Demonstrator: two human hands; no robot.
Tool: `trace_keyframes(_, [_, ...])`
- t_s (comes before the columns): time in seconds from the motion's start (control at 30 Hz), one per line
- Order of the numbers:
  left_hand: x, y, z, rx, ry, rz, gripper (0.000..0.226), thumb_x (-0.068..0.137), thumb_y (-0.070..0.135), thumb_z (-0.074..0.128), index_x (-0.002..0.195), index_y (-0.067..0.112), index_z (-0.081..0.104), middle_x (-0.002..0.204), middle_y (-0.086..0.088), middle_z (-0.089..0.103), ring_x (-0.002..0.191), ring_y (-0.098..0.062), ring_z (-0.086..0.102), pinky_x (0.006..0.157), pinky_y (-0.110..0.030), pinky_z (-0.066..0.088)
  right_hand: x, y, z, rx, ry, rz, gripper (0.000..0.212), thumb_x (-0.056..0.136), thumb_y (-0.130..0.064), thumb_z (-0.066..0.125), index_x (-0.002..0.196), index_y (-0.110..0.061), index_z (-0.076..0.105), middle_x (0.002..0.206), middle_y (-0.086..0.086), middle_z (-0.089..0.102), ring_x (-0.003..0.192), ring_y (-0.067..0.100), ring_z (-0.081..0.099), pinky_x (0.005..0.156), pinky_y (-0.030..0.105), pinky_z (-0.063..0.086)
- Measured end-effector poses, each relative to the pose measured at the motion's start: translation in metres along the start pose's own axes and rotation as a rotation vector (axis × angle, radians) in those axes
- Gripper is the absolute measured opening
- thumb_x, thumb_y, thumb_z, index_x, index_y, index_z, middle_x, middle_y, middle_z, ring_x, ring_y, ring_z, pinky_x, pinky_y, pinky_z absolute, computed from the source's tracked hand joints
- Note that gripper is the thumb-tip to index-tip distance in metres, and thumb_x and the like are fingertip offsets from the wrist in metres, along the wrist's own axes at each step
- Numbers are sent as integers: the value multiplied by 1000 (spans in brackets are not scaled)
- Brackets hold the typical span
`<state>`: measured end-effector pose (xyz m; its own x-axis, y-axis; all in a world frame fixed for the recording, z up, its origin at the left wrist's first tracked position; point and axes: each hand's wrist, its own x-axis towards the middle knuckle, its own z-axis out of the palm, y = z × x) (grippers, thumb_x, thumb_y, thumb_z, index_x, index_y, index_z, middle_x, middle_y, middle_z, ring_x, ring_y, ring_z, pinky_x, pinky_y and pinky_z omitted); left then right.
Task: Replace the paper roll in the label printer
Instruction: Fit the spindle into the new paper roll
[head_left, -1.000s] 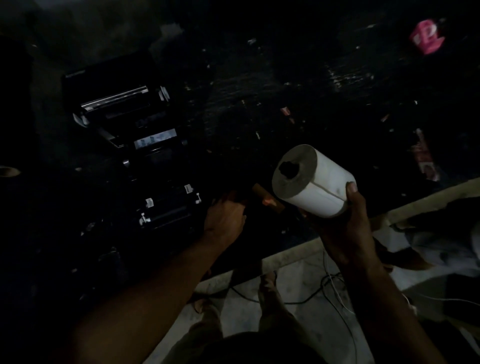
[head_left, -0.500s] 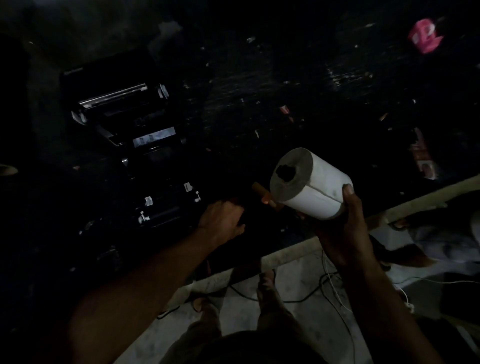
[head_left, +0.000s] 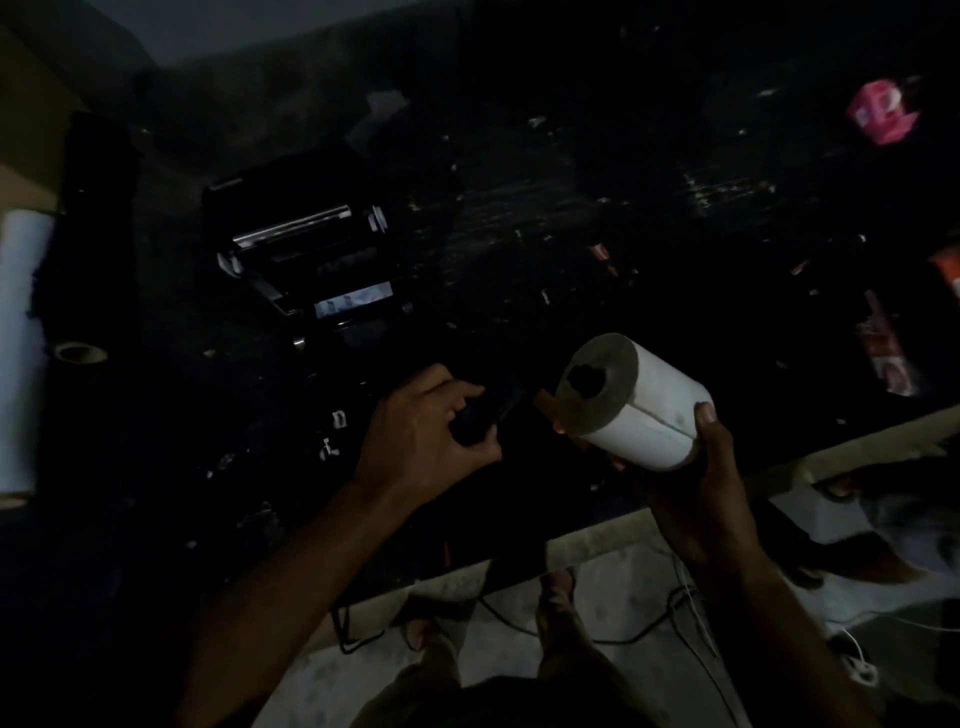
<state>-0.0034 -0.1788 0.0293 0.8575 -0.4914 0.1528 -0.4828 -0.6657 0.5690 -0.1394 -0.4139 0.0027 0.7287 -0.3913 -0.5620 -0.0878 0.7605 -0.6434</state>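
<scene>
Both forearms are bare from the lower edge of the frame up to the wrists; no sleeve, watch, bracelet or ring shows on either. The left hand (head_left: 423, 423), at the centre of the frame, is gloveless, its knuckles and curled fingers plain in the dim light. The right hand (head_left: 698, 499), right of centre, is likewise bare, with a short, pale thumbnail visible at its upper tip. At the bottom centre, two bare feet (head_left: 556, 584) show on the pale floor, possibly in sandals; the light is too low to tell. Dull, khaki-toned trouser legs (head_left: 431, 675) lead down to them.
</scene>
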Motion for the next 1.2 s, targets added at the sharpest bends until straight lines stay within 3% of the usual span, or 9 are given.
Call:
trace_keyframes(0.17, [19, 29, -43, -72, 133, 145, 42, 71, 33, 84, 109, 15, 78, 91, 3, 64, 76, -6, 59, 68, -20, 53, 4, 10, 13, 49, -69, 65, 70, 91, -57, 54, 145, -13, 53, 144, 21, 59, 132, 38, 58, 95, 45, 59])
trace_keyframes(0.37, [20, 44, -51, -212, 111, 75, 42, 70, 31, 88, 109, 19, 80, 94, 4, 68, 75, -3, 62, 67, -8, 44, 3, 23, 39, 136, -150, 163, 88, 69, -62, 80, 138, -14, 59, 131, 16, 70, 119, 33, 69, 85, 42, 61])
trace_keyframes(0.53, [15, 40, -44, -407, 42, -31, 37, 74, 22, 88, 110, 17, 80, 96, 2, 75, 79, -10, 70, 69, -26, 56, 0, 29, 53, 116, -211, 200, 80, 71, -64, 77, 134, -16, 65, 139, 18, 64, 125, 32, 65, 89, 42, 59])
trace_keyframes(0.7, [13, 29, -50, -387, -1, -14, 37, 79, 25, 86, 115, 19, 78, 99, 5, 73, 82, -8, 69, 69, -19, 54, -1, 31, 57, 55, -148, 174, 81, 83, -62, 59, 144, -9, 53, 140, 21, 62, 131, 36, 59, 93, 44, 60])
trace_keyframes(0.83, [11, 20, -50, -348, -129, -50, 33, 84, 30, 81, 117, 22, 78, 100, 6, 72, 83, -6, 67, 70, -19, 55, -1, 29, 60, -12, -115, 165, 80, 81, -54, 62, 144, -6, 52, 141, 23, 60, 134, 40, 56, 98, 49, 55])
trace_keyframes(0.93, [7, 13, -51, -377, -153, -81, 38, 86, 29, 80, 124, 28, 74, 103, 8, 73, 88, -3, 69, 76, -15, 54, -2, 27, 63, -70, -115, 119, 76, 82, -49, 64, 140, -2, 54, 137, 25, 63, 130, 42, 58, 89, 47, 60])
trace_keyframes(1.0, [1, 7, -51, -424, -149, -133, 43, 86, 25, 80, 126, 37, 71, 106, 10, 74, 92, -2, 70, 82, -16, 55, -3, 27, 66, -128, -84, 44, 73, 83, -43, 67, 133, 9, 51, 134, 32, 61, 127, 46, 58, 88, 53, 60])
trace_keyframes(1.07, [-6, 3, -52, -455, -142, -213, 41, 87, 25, 78, 119, 49, 68, 110, 15, 72, 98, 3, 67, 85, -14, 52, -4, 27, 74, -204, -52, -23, 56, 80, -40, 73, 111, 4, 59, 123, 31, 66, 117, 45, 64, 84, 55, 60])
trace_keyframes(1.2, [-19, -5, -50, -683, -71, -488, 24, 75, 58, 71, 97, 51, 75, 106, 15, 74, 101, -7, 70, 82, -29, 60, -5, 35, 92, -388, -54, -136, 44, 67, -46, 83, 81, -13, 59, 82, 3, 71, 81, 18, 72, 61, 36, 60])
